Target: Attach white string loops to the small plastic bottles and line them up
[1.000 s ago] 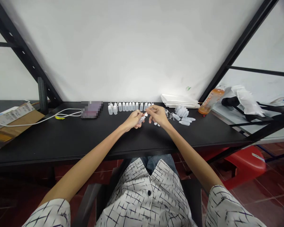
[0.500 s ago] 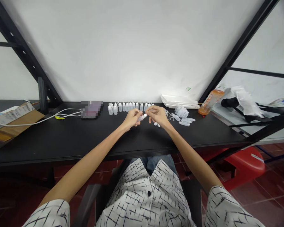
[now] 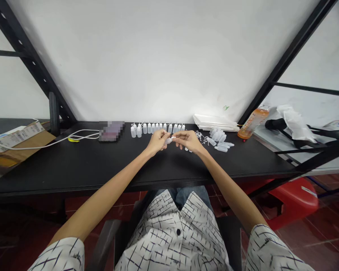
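I am monitoring from the head camera; clock positions are taken from the hands, with 12 toward the wall.

**Hands:** The person's left hand [image 3: 157, 142] is gripping a small translucent plastic bottle [image 3: 168, 141] above the black bench [image 3: 73, 169], with the left fingers [image 3: 163, 137] curled closely around it. The right hand [image 3: 188, 140] is reaching in from 3 o'clock, its right fingers [image 3: 179, 135] nearly closed in a pinch at a small white tip [image 3: 173, 138] on the bottle's end. I cannot tell whether the tip is seated.

**Bench:** A row of upright bottles [image 3: 158, 128] is standing at 12 o'clock. Loose translucent bottles [image 3: 222, 145] and white nozzle parts [image 3: 202, 136] are lying at 3 o'clock, just beyond the right hand. A stack of white sheets [image 3: 216, 122] is resting at 2 o'clock, with an orange drink bottle [image 3: 252, 122] lying beyond it. At 10 o'clock, I am seeing a pixelated flat item [image 3: 111, 131] and a white cable [image 3: 73, 134].
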Demonstrator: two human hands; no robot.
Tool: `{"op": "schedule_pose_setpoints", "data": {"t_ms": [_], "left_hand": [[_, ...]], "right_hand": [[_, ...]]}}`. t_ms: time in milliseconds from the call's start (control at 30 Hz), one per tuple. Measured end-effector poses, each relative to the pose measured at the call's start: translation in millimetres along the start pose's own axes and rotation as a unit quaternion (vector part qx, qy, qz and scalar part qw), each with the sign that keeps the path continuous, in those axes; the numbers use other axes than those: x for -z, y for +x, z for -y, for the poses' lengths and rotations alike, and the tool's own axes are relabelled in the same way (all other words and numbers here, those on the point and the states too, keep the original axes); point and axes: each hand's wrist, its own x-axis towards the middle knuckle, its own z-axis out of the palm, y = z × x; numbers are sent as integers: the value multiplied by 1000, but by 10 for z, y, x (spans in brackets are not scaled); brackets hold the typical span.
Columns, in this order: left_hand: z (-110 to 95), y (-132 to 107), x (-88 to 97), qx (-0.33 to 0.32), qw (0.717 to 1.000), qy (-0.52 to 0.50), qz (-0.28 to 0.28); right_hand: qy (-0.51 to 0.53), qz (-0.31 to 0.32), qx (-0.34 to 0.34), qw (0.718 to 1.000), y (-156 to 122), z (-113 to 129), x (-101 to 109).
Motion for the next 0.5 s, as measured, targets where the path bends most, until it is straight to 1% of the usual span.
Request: {"op": "schedule_pose_setpoints", "data": {"t_ms": [100,200,367,500], "left_hand": [[33,6,2,-24,999,30,-2],[67,11,0,-53,997,55,1],[85,10,-2,-91,990,108,3],[50,-19,-2,-117,978,173,1]], "right_hand": [[-3,11,-12,1000,3,-12,-12],[-37,22,-24,999,-2,-15,-20],[-119,25,-8,992,-4,-54,-17],[-147,25,-8,989,-4,-98,-37]]}}
